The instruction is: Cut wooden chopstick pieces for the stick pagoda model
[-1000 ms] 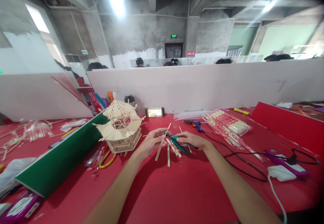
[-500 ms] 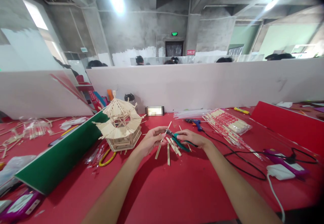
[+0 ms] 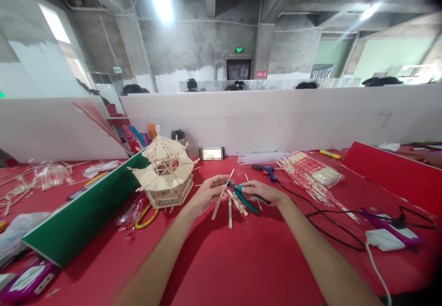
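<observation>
- The left hand (image 3: pixel 209 193) has its thumb and fingers pinched close on a thin stick (image 3: pixel 232 173).
- The right hand (image 3: pixel 263 191) is curled on the green pliers (image 3: pixel 241 197). The two handles sit a bit apart. The tips are too small to tell if they are wide or narrow.
- The stick is between the two hands, right at the left fingertips, so the left hand is nearer to it. Its long way leans: the far end points up and a little to the right, away from the person.
- The pliers come from the right and point left and away. Their tips meet the stick across its length, just beside the left fingers.
- Loose sticks (image 3: pixel 230 214) lie spread like a fan under and in front of the hands, on the red table (image 3: pixel 224 260).
- The stick house (image 3: pixel 167 179) stands left of the left hand, near it but not touching.
- The glue gun (image 3: pixel 271 173) lies past the right hand, with its black cord (image 3: pixel 331 234) running off to the right.
- The red table top shows wide between the two arms. The white wall (image 3: pixel 276 119) closes off the far side.
</observation>
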A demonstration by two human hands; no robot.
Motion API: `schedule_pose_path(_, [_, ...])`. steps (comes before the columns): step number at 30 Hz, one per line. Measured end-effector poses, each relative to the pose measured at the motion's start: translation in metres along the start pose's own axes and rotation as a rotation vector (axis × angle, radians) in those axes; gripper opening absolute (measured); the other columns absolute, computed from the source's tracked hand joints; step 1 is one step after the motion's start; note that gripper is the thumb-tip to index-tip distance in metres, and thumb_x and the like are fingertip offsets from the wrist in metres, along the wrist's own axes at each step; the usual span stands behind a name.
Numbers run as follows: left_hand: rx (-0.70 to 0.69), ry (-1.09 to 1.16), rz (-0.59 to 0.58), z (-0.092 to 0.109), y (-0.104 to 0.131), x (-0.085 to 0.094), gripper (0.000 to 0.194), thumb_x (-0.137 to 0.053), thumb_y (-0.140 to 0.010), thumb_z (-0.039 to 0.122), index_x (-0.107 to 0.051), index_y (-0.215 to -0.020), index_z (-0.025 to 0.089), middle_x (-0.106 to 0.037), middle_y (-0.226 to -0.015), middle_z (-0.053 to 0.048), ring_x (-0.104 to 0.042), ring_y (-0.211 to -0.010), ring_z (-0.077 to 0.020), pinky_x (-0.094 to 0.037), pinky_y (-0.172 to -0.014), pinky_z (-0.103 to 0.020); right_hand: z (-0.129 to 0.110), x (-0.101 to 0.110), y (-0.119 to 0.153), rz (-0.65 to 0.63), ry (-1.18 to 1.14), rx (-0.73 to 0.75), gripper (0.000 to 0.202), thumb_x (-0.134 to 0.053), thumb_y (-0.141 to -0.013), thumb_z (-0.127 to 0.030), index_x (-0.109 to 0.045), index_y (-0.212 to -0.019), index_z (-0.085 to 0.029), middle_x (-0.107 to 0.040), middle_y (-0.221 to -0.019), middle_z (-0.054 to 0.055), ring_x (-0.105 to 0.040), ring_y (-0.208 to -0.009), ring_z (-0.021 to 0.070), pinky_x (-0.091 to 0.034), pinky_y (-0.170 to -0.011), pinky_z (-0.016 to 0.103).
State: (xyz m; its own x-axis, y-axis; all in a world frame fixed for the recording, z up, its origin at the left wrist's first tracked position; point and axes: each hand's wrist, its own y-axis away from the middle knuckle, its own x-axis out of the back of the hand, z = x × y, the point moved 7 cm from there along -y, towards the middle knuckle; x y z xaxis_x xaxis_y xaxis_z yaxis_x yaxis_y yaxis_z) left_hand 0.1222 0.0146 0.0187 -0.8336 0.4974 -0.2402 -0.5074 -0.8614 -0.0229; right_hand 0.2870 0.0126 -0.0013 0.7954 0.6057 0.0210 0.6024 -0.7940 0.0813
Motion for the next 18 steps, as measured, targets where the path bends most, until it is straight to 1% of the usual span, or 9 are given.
schedule_pose_path(4, [-0.006,0.012,-0.004,0.0002,-0.0002,0.0004,0.04,-0.074,-0.077,0.021,-0.065,-0.116,0.02,-0.062,-0.121,-0.009,-0.065,-0.072,-0.0071,-0.058,-0.069,-0.018,0.0008,0.0046,0.0003,0.047,0.006,-0.007,0.039,-0.069,-0.08,-0.047,-0.069,-0.104,-0.016,-0.07,-0.099,0.007,-0.065,-0.094,0.0218,-0.052,-0.081,0.031])
schedule_pose_path(6, [-0.01,0.012,-0.003,0.0005,-0.0002,0.0006,0.04,-0.074,-0.077,0.021,-0.066,-0.117,0.02,-0.062,-0.121,-0.009,-0.065,-0.072,-0.0068,-0.058,-0.069,-0.018,0.002,0.0057,0.0001,0.05,0.002,-0.014,0.039,-0.068,-0.08,-0.047,-0.069,-0.106,-0.017,-0.07,-0.1,0.007,-0.065,-0.096,0.0218,-0.051,-0.082,0.031])
schedule_pose_path(13, [0.0,0.0,0.007,-0.0018,-0.0008,0.0023,0.04,-0.073,-0.079,0.02,-0.065,-0.118,0.021,-0.062,-0.121,-0.009,-0.065,-0.071,-0.0057,-0.058,-0.069,-0.016,0.0045,0.0039,-0.0022,0.02,-0.004,0.007,0.042,-0.069,-0.08,-0.047,-0.069,-0.107,-0.015,-0.069,-0.096,0.007,-0.065,-0.087,0.0192,-0.051,-0.077,0.03])
schedule_pose_path(18, [-0.002,0.0,0.009,-0.0028,-0.0013,0.0025,0.039,-0.073,-0.079,0.02,-0.065,-0.117,0.02,-0.062,-0.12,-0.009,-0.066,-0.074,-0.007,-0.058,-0.069,-0.017,0.0051,0.0031,-0.0021,0.016,-0.014,0.0,0.039,-0.068,-0.081,-0.047,-0.069,-0.106,-0.016,-0.07,-0.095,0.006,-0.065,-0.086,0.0193,-0.051,-0.075,0.029])
